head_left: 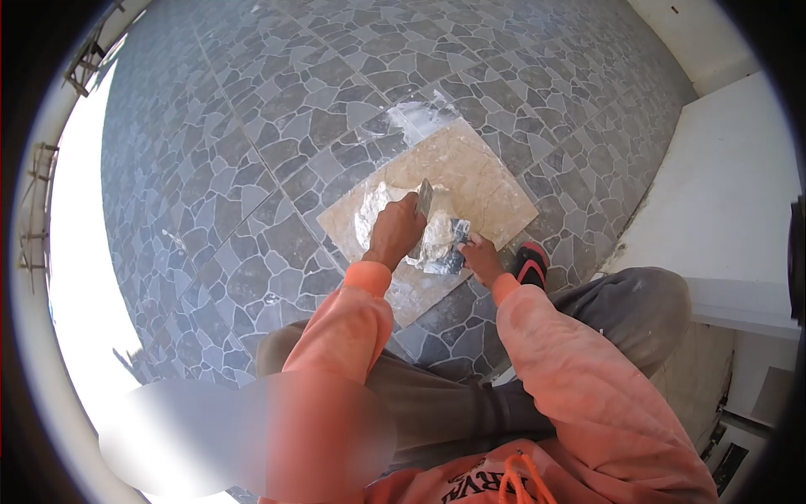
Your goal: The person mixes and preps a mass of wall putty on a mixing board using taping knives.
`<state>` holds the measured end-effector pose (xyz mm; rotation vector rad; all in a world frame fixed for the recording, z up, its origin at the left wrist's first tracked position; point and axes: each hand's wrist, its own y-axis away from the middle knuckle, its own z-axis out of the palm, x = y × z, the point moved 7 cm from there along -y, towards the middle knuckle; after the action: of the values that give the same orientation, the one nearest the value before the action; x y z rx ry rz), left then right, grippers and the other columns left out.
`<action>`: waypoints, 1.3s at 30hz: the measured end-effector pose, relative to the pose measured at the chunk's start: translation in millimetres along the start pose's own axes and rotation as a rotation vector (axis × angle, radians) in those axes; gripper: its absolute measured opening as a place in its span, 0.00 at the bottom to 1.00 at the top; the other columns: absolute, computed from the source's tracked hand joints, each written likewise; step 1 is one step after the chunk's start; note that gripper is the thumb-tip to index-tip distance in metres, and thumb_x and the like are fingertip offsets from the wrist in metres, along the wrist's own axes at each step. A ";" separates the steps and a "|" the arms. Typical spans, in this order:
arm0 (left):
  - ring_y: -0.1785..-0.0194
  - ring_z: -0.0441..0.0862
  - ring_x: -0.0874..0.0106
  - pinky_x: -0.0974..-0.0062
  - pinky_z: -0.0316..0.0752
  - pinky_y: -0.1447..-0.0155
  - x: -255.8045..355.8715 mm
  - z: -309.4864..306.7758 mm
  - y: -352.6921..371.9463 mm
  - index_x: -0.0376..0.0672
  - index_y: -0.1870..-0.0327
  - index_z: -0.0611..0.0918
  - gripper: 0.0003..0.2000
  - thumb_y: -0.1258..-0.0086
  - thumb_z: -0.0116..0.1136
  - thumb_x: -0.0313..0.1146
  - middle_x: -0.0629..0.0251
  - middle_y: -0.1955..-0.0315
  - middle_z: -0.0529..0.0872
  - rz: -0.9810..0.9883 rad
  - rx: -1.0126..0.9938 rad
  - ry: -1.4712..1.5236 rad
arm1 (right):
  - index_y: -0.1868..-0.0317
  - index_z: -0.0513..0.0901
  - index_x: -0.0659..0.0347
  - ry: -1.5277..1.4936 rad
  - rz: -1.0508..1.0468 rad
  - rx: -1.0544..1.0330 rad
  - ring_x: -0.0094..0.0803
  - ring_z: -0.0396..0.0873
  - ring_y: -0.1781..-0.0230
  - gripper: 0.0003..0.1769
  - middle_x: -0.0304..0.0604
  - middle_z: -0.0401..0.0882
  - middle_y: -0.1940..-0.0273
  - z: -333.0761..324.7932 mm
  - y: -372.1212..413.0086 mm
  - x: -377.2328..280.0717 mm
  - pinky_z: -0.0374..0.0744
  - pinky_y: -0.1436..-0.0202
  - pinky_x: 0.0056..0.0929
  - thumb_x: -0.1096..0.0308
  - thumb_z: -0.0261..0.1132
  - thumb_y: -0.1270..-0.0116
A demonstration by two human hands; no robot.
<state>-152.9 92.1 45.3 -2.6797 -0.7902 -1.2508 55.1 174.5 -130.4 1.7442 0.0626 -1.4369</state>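
Observation:
My left hand is closed round a flat metal scraper, its blade tilted up on edge in the white paste. Lower and to the right, my right hand grips a second, dark bluish scraper smeared with white. Between and under the two tools lies a mound of white paste, with more of it left of my left hand. All of it rests on a beige tile laid flat on the floor. My fingers partly hide both handles.
The floor has a grey stone pattern, with a white smear beyond the tile. My sandalled foot is close to the tile's right corner. A white ledge runs along the right; bright light lies at left.

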 end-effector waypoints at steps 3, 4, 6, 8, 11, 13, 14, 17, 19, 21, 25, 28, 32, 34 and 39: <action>0.63 0.84 0.41 0.50 0.78 0.56 -0.7 7.3 2.6 0.32 0.51 0.80 0.16 0.37 0.55 0.32 0.36 0.70 0.84 0.024 -0.013 0.002 | 0.53 0.80 0.66 0.051 -0.036 0.037 0.22 0.76 0.69 0.09 0.35 0.79 0.66 9.8 8.6 -18.6 0.76 0.67 0.25 0.75 0.61 0.34; 0.64 0.84 0.42 0.52 0.78 0.57 -1.7 9.4 2.8 0.31 0.51 0.80 0.17 0.37 0.55 0.32 0.36 0.70 0.84 0.028 -0.014 -0.003 | 0.56 0.80 0.66 0.083 -0.041 0.058 0.22 0.75 0.71 0.08 0.35 0.78 0.70 13.6 11.4 -26.3 0.74 0.68 0.25 0.74 0.62 0.35; 0.64 0.83 0.42 0.51 0.77 0.58 -2.5 14.2 4.6 0.31 0.52 0.80 0.17 0.38 0.55 0.32 0.37 0.71 0.84 0.037 -0.022 0.006 | 0.55 0.81 0.67 0.184 -0.085 0.048 0.24 0.77 0.70 0.10 0.38 0.80 0.68 19.8 1.6 -27.3 0.75 0.65 0.27 0.74 0.62 0.36; 0.65 0.83 0.41 0.51 0.77 0.59 -2.5 16.1 4.2 0.30 0.53 0.80 0.16 0.38 0.55 0.32 0.37 0.72 0.83 0.051 -0.013 0.018 | 0.54 0.82 0.68 0.242 -0.124 0.041 0.27 0.79 0.68 0.12 0.41 0.83 0.66 23.7 -7.8 -26.7 0.77 0.62 0.29 0.73 0.62 0.38; 0.66 0.83 0.41 0.50 0.76 0.59 -3.3 20.0 3.8 0.31 0.55 0.80 0.14 0.37 0.55 0.32 0.37 0.73 0.83 0.063 0.005 0.035 | 0.53 0.82 0.68 0.252 -0.153 0.030 0.29 0.82 0.63 0.14 0.45 0.86 0.62 40.4 3.0 -51.4 0.78 0.57 0.30 0.73 0.62 0.39; 0.66 0.83 0.41 0.50 0.76 0.59 -4.8 22.3 3.7 0.31 0.56 0.80 0.14 0.37 0.54 0.31 0.37 0.73 0.83 0.050 0.000 0.034 | 0.52 0.82 0.68 0.245 -0.150 0.006 0.30 0.84 0.60 0.15 0.46 0.87 0.60 49.4 6.5 -60.2 0.79 0.54 0.30 0.73 0.61 0.39; 0.65 0.83 0.41 0.49 0.76 0.59 -5.7 23.3 4.3 0.31 0.57 0.80 0.13 0.37 0.55 0.31 0.37 0.73 0.83 0.042 0.000 0.030 | 0.52 0.82 0.68 0.247 -0.161 -0.001 0.31 0.84 0.60 0.15 0.47 0.87 0.59 53.6 8.0 -65.8 0.79 0.53 0.31 0.73 0.61 0.39; 0.64 0.83 0.41 0.49 0.76 0.58 -12.1 26.1 5.8 0.32 0.58 0.79 0.12 0.37 0.55 0.32 0.37 0.72 0.83 0.009 -0.005 0.004 | 0.52 0.82 0.69 0.279 -0.182 -0.026 0.34 0.85 0.59 0.16 0.49 0.87 0.59 66.2 12.1 -82.3 0.79 0.53 0.32 0.72 0.61 0.40; 0.63 0.83 0.40 0.48 0.77 0.56 -24.9 26.6 2.0 0.33 0.58 0.79 0.12 0.37 0.56 0.32 0.36 0.71 0.84 -0.020 -0.014 -0.031 | 0.53 0.83 0.69 0.333 -0.180 -0.050 0.36 0.85 0.59 0.16 0.52 0.87 0.59 71.7 10.2 -88.9 0.80 0.52 0.33 0.71 0.61 0.41; 0.63 0.83 0.40 0.48 0.78 0.55 -39.6 28.1 0.1 0.34 0.57 0.79 0.12 0.37 0.56 0.32 0.36 0.70 0.84 -0.051 -0.011 -0.108 | 0.54 0.83 0.69 0.448 -0.195 -0.064 0.40 0.85 0.59 0.17 0.54 0.87 0.60 77.3 8.1 -100.3 0.80 0.52 0.34 0.69 0.61 0.42; 0.59 0.85 0.42 0.48 0.80 0.52 -43.7 17.8 0.9 0.34 0.55 0.79 0.11 0.36 0.53 0.28 0.37 0.66 0.85 -0.104 -0.053 -0.194 | 0.57 0.83 0.71 0.470 -0.201 0.024 0.45 0.85 0.61 0.17 0.57 0.86 0.64 67.2 25.6 -134.5 0.79 0.54 0.36 0.68 0.60 0.44; 0.59 0.85 0.42 0.48 0.80 0.52 -38.6 10.9 -4.7 0.34 0.55 0.79 0.11 0.36 0.52 0.28 0.37 0.65 0.85 -0.098 -0.052 -0.219 | 0.62 0.82 0.72 0.567 0.006 0.222 0.43 0.85 0.65 0.15 0.54 0.85 0.67 6.6 19.2 -96.8 0.79 0.61 0.40 0.70 0.61 0.47; 0.60 0.84 0.41 0.47 0.79 0.54 -18.5 -8.0 -12.4 0.33 0.54 0.79 0.12 0.36 0.52 0.28 0.36 0.66 0.85 -0.054 0.012 -0.174 | 0.52 0.78 0.72 -0.038 0.313 0.405 0.49 0.84 0.63 0.17 0.57 0.82 0.56 -24.9 59.4 -34.4 0.84 0.63 0.48 0.74 0.61 0.42; 0.60 0.84 0.41 0.47 0.79 0.55 -8.2 -16.0 -15.7 0.34 0.52 0.78 0.13 0.35 0.53 0.29 0.36 0.66 0.85 -0.049 0.038 -0.133 | 0.49 0.77 0.71 -0.066 0.401 0.343 0.51 0.83 0.60 0.18 0.57 0.80 0.53 -43.8 33.5 64.8 0.84 0.62 0.54 0.75 0.61 0.41; 0.64 0.83 0.40 0.48 0.77 0.58 17.0 -41.8 -13.2 0.33 0.54 0.78 0.13 0.36 0.55 0.31 0.37 0.69 0.84 -0.013 0.120 -0.088 | 0.44 0.73 0.63 -0.300 0.465 0.385 0.49 0.80 0.52 0.20 0.51 0.77 0.51 25.0 45.4 127.3 0.81 0.54 0.59 0.77 0.61 0.38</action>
<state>-179.2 98.9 83.7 -2.6521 -0.8655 -1.0586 102.4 72.1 -209.0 1.6663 -0.7741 -1.3947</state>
